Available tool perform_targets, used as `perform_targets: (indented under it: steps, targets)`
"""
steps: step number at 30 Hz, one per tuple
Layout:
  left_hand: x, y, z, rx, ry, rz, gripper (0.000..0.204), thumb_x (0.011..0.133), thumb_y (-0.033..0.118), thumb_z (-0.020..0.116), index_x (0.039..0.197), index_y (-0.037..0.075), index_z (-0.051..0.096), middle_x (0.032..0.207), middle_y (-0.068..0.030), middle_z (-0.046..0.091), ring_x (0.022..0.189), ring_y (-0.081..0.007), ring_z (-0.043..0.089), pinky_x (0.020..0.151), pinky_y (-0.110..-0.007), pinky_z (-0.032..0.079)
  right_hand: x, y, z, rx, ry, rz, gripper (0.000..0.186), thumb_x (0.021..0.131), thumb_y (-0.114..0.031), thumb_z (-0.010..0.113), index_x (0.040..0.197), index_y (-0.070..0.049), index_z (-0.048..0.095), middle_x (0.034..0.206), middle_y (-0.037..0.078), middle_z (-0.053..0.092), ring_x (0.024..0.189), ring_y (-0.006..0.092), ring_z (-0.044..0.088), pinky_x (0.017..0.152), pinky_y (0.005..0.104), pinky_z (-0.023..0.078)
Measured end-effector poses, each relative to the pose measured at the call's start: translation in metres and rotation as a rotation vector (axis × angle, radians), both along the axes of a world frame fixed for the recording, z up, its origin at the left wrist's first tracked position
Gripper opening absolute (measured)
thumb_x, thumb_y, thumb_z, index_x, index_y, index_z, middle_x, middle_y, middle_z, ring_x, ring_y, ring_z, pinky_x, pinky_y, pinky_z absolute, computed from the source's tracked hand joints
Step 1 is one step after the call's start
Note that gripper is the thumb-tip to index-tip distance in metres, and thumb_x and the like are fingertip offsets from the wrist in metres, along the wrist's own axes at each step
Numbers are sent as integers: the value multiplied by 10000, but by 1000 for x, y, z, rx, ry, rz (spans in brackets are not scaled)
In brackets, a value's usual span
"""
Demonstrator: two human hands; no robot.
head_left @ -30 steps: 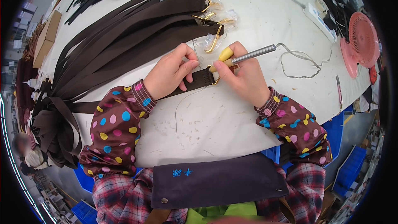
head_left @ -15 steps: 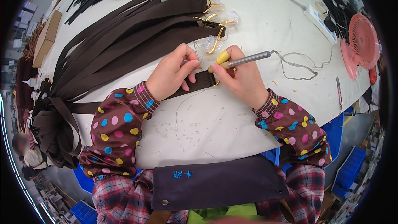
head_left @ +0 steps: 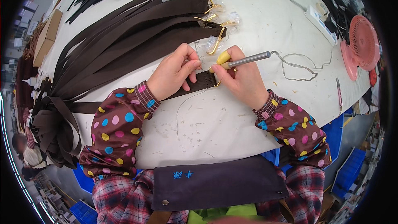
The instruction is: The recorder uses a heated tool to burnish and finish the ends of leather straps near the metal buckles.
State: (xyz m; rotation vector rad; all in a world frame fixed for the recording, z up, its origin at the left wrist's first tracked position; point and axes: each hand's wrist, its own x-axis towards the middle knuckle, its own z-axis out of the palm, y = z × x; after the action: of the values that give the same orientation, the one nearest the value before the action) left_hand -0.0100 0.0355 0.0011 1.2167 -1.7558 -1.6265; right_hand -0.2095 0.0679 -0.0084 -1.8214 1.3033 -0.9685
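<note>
A dark brown strap with a gold metal ring at its end lies on the table between my hands. Stitch holes run across the strap near the ring. My left hand rests over the strap, thumb and forefinger pinched on a thin thread. My right hand grips a pen-shaped corded tool, grey at the back and tan toward the front. A yellow cover sits on one right finger. The tool's tip is at the strap's upper edge, by the left fingertips. Another loose thread trails below the strap.
Many brown straps with plastic-wrapped gold hooks lie at the upper left, bunched at the left edge. The tool's cord loops rightward. A power strip, pink fan and slim pink-handled tool are at right.
</note>
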Motion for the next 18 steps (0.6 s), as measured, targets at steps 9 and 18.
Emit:
perform_targets:
  steps: [9, 18]
  targets:
    - [10, -5, 1, -423, -229, -101, 168, 893, 67, 559, 1045, 81, 488, 917, -71, 505, 703, -166, 589, 579, -297, 513, 2, -1, 2, 29, -130, -5, 223, 841, -142, 657, 869, -48, 457, 641, 45, 555, 517, 122, 522, 482, 262, 402]
    - [11, -3, -3, -565, -343, -155, 144, 827, 34, 640, 947, 59, 565, 902, -76, 501, 756, -196, 572, 670, -294, 473, 9, -3, -3, 25, -169, 10, 224, 834, -131, 656, 873, -41, 455, 647, 46, 566, 519, 118, 530, 481, 255, 407]
